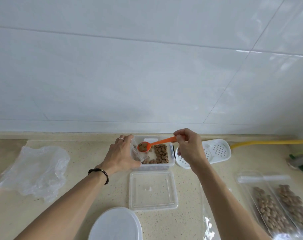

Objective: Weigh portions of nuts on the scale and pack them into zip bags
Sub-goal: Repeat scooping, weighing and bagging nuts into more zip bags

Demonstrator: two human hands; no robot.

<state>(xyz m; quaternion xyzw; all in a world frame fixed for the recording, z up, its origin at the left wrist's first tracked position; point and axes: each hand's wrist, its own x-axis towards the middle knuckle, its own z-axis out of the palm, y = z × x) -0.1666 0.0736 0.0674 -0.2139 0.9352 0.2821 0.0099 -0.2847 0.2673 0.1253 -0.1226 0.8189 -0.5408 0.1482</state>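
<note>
Left hand fingers pinch the limp, slippery zip bag open at its mouth; right hand fingers pinch the light, stiff spoon by its handle end, nuts loose, likely to roll.

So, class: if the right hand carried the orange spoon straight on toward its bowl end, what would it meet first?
Most likely the open zip bag held by the left hand; the orange spoon in the right hand points its loaded bowl at the bag's mouth, though depth is uncertain.
</note>
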